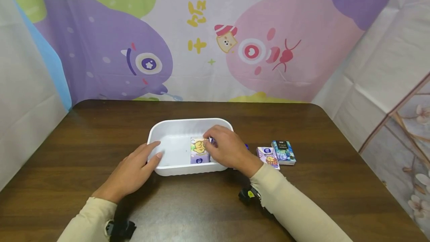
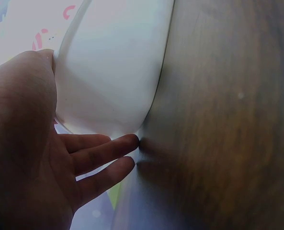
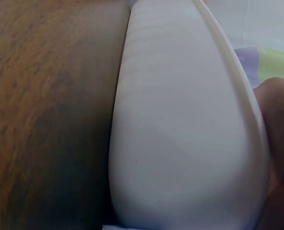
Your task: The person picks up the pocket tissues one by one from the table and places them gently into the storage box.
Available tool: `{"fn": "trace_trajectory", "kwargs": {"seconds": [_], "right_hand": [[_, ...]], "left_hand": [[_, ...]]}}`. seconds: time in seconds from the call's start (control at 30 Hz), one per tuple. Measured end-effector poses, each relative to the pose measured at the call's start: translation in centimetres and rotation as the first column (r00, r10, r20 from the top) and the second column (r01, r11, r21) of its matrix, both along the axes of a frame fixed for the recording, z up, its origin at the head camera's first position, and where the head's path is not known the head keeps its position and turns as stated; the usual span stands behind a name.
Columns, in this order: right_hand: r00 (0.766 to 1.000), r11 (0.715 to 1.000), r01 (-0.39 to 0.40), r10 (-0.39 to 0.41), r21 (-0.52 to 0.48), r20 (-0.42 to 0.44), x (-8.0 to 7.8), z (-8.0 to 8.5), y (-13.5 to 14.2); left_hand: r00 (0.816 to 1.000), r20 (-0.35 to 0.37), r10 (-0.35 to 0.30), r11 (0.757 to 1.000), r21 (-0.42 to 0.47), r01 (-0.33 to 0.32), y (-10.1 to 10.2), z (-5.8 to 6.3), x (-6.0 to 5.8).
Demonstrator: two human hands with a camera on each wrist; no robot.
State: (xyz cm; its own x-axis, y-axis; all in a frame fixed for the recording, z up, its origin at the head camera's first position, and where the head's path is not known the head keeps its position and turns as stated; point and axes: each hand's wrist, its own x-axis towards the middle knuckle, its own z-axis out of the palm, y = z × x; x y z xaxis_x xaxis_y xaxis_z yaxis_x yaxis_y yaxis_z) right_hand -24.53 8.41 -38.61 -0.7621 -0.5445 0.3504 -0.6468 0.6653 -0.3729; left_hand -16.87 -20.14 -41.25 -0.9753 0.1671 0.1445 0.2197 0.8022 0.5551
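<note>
A white plastic tray (image 1: 171, 122) stands on the brown table. My left hand (image 1: 134, 167) is at its left end, thumb and forefinger over the rim; in the left wrist view the other fingers (image 2: 106, 179) stretch along the outer wall. Inside the tray lies a small tissue pack (image 1: 199, 150) with a yellow cartoon figure and a purple end. Against its right side, my right hand (image 1: 226, 146) reaches in with bent fingers and pinches another purple tissue pack (image 1: 212, 143), mostly hidden under the hand. The right wrist view mainly shows the tray's outer wall (image 3: 180, 120).
Right of the tray lie a purple tissue pack (image 1: 268, 157) and a blue patterned pack with a dark label (image 1: 283, 153), touching each other. A bit of dark blue (image 1: 246, 146) peeks out behind the right hand. A cartoon-printed cloth (image 1: 201, 74) hangs behind the table.
</note>
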Motion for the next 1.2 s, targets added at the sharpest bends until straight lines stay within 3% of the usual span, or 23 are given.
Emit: {"fn": "trace_trajectory", "kwargs": {"seconds": [0.17,0.4,0.8,1.2], "right_hand": [[1.0,0.999,-0.007,0.006,0.037,0.003,0.19,0.07,0.02],[0.999,1.0,-0.018,0.019,0.017,-0.035,0.14,-0.13,0.15],[1.0,1.0,-0.021,0.022,0.018,-0.018,0.05,-0.13,0.29],[0.99,0.997,-0.066,0.06,-0.041,-0.126,-0.16,0.21,0.77]], "left_hand": [[1.0,0.008,0.002,1.0,0.0,-0.002,0.03,0.02,0.1],[1.0,-0.006,-0.004,1.0,-0.002,0.004,0.07,-0.1,0.02],[1.0,-0.02,-0.005,1.0,-0.007,0.005,0.05,0.0,-0.02],[1.0,-0.023,-0.008,1.0,-0.005,0.008,0.09,0.1,-0.03]]}}
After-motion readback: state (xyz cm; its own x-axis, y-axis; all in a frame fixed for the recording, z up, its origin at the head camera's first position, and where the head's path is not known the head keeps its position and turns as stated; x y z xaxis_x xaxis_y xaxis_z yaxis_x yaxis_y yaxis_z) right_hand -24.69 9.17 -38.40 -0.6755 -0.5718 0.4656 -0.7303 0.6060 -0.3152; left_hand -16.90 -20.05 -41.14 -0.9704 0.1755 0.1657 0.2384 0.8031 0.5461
